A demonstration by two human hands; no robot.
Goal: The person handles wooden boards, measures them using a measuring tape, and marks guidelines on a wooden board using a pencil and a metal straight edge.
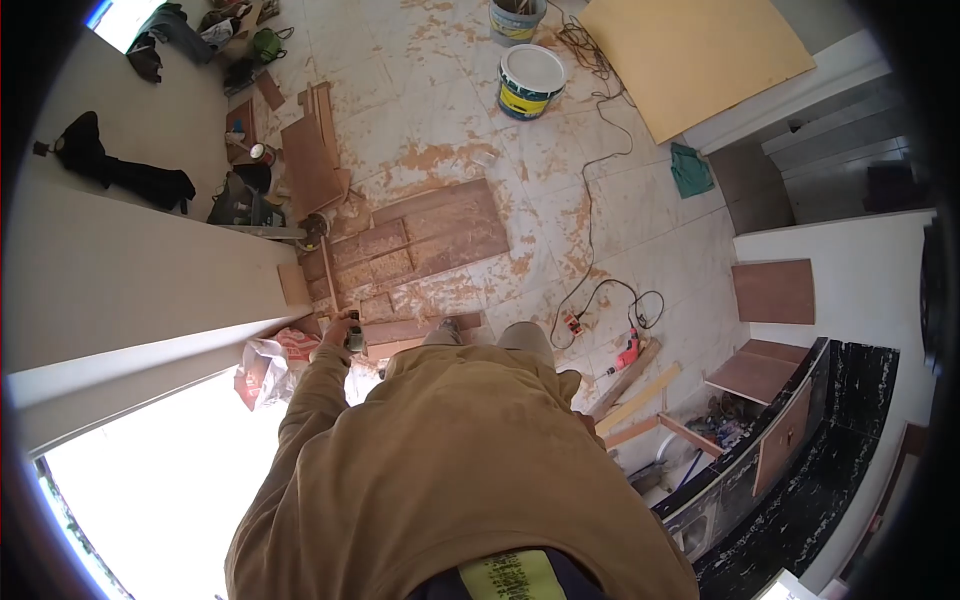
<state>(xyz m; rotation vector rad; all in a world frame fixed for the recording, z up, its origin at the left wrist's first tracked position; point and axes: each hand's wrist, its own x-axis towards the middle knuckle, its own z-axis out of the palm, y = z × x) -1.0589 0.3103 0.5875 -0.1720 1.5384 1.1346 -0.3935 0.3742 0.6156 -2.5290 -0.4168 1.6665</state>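
My left hand reaches down to the left, fingers curled beside a small dark tool-like object whose kind I cannot make out. A thin wooden strip runs from near this hand toward a round tool by the wall end. Wide brown boards dusted with sawdust lie in front of my feet, with shorter pieces on top. Of my right hand only a sliver shows past the brown sweatshirt; its fingers are hidden.
A red drill with a looping black cord lies to the right, near wooden strips. Ahead stand a lidded bucket and a large tan board. A black counter curves at right; a plastic bag sits at left.
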